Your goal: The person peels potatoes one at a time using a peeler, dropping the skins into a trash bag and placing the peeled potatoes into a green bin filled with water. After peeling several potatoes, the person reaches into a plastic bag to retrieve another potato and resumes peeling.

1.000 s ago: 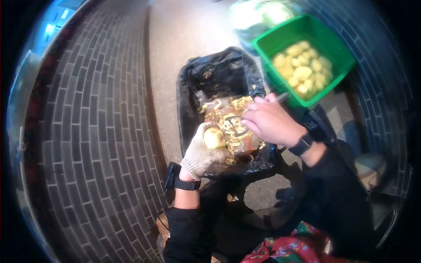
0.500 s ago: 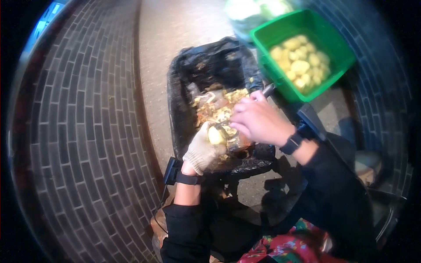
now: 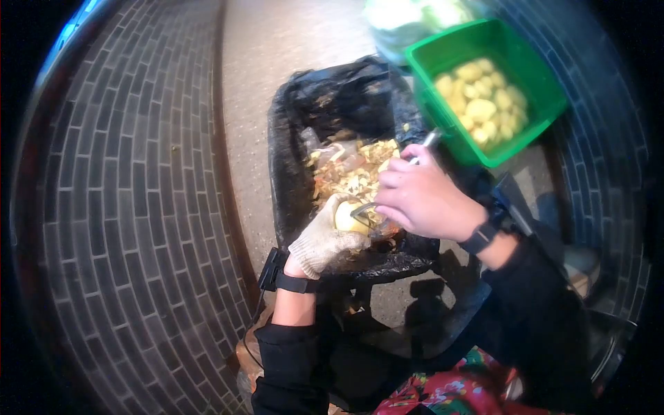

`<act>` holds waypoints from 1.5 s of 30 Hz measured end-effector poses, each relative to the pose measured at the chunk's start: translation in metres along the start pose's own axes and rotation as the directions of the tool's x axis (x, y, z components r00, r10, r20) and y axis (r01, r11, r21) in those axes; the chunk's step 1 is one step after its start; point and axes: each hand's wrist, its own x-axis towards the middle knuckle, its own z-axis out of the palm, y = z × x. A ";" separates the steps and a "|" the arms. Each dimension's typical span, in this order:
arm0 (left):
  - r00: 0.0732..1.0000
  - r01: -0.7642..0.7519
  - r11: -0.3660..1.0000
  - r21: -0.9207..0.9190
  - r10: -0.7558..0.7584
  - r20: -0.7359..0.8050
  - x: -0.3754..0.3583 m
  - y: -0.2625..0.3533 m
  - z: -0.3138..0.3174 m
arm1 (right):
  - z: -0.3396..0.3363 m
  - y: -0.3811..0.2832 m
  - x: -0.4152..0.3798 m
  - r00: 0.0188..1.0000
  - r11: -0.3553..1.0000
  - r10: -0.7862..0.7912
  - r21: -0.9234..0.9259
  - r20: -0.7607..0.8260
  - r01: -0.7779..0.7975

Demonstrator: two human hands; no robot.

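Observation:
My left hand (image 3: 324,238), in a white knit glove, is closed around a peeled-looking yellow potato (image 3: 348,217). Bare and without a glove, my right hand (image 3: 430,198) grips a peeler (image 3: 361,209); its looped metal head lies against the potato and its handle end sticks out past my fingers. Both hands are over a bin lined with a black plastic bag (image 3: 297,173). Inside the bag lies a heap of peelings (image 3: 349,176), partly hidden by my hands.
A green tub (image 3: 539,83) with many peeled potatoes (image 3: 481,109) stands at the upper right. Behind it is a blurred clear bag (image 3: 408,21) with pale green contents. A grey brick-patterned wall (image 3: 138,173) runs along the left. Floral red cloth (image 3: 449,387) covers my lap.
The peeler's head has come into clear view against the potato. My right hand has shifted slightly right and down, and the whole view has moved a little.

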 end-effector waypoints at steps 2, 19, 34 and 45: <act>0.995 0.092 0.995 -0.046 -0.089 0.052 0.001 -0.002 0.002 | 0.001 -0.001 -0.001 1.000 0.999 -0.020 0.029 0.016 0.020; 0.942 0.250 0.958 -0.141 -0.207 0.265 -0.013 0.009 0.006 | 0.023 0.027 -0.008 0.993 0.990 0.096 -0.095 -0.076 -0.103; 0.978 0.080 0.994 0.073 -0.092 0.185 0.004 -0.015 0.001 | 0.013 -0.007 -0.006 0.997 0.992 -0.038 0.120 0.067 0.029; 0.971 0.078 0.983 0.168 -0.113 0.210 -0.013 0.012 0.019 | 0.024 0.030 0.001 0.993 0.986 0.112 -0.120 -0.032 -0.115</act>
